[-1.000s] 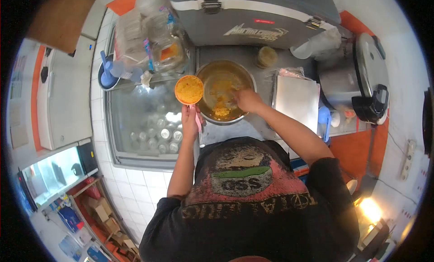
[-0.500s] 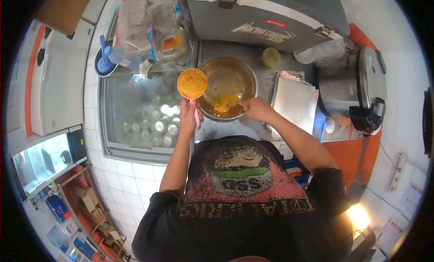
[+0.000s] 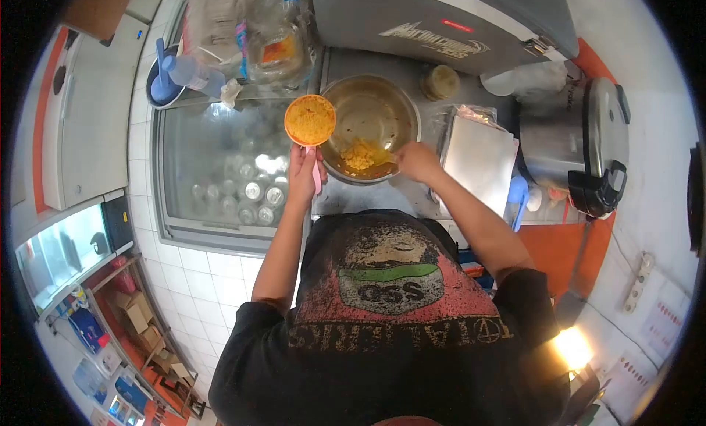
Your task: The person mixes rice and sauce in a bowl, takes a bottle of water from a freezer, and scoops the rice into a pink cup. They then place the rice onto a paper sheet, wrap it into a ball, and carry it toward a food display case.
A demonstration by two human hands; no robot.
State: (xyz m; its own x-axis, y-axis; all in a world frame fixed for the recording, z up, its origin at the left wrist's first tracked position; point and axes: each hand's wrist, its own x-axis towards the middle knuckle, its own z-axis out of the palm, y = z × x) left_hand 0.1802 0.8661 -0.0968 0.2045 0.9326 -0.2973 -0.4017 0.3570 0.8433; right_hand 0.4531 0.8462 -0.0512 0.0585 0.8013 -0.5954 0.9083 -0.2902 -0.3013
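Note:
My left hand [image 3: 302,172] is closed around the pink handle of an orange-rimmed scoop [image 3: 316,177], held upright at the left rim of a metal bowl [image 3: 368,95]. Yellow rice [image 3: 309,119] fills the scoop to the top. At the bowl's right rim, my right hand [image 3: 418,162] grips a yellowish spoon [image 3: 384,157], whose handle is mostly hidden by the fingers. The spoon's end touches a small heap of yellow rice [image 3: 359,154] at the near side of the bowl. A few grains stick to the bowl's inner wall.
Behind the bowl stand a grey cooler box [image 3: 441,29] and a small jar [image 3: 440,82]. White paper sheets [image 3: 478,161] and a large rice cooker [image 3: 559,139] are to the right. On the left lie a glass-topped chest with cans [image 3: 220,161] and plastic packs [image 3: 276,58].
The camera view has shifted slightly. My right hand has turned a little at the bowl's rim, and the rice in the bowl sits in a tighter heap. The scoop stays at the left rim.

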